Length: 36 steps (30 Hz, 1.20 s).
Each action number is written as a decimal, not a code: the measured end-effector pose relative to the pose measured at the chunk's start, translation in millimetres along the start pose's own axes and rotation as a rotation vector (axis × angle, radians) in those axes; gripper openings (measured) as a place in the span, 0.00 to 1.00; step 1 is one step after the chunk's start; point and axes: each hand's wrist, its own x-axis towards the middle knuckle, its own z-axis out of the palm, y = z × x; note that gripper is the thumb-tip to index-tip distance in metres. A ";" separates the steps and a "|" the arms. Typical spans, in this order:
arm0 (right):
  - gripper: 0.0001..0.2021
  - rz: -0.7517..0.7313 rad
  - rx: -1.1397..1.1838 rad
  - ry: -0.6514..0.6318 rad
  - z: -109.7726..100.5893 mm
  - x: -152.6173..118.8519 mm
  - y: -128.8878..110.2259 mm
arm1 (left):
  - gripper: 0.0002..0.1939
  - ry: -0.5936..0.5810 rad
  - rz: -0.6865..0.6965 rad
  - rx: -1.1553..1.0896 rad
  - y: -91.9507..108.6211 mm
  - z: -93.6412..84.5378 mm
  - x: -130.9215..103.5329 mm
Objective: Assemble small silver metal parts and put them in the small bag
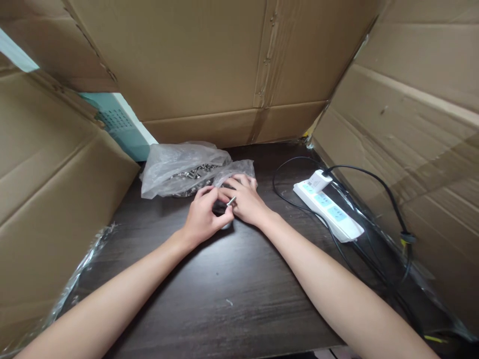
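My left hand is curled, its thumb tip touching the lower end of a small shiny metal pin. Which hand carries the pin is unclear. My right hand meets it from the right, fingers bent over the near side of a smaller clear plastic bag; its fingertips are partly hidden. Beneath the hands, a pale bluish object shows only a sliver. Just behind my left hand lies a larger open plastic bag, with many small metal parts inside.
A white power strip with a plugged-in white adapter lies at the right, black cables looping around it. Cardboard walls enclose the dark tabletop. A pale green box stands at the back left.
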 end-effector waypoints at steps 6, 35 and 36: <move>0.19 0.087 0.078 0.069 2.8 1.2 -0.6 | 0.02 0.046 -0.015 -0.031 -5.2 2.7 -4.0; 0.12 0.129 0.054 0.098 -0.3 1.4 -8.9 | 0.02 -0.023 0.020 -0.022 7.5 -6.9 -2.3; 0.12 0.130 0.051 0.091 1.0 1.6 -8.2 | 0.02 -0.024 0.020 -0.030 7.7 -6.6 -1.8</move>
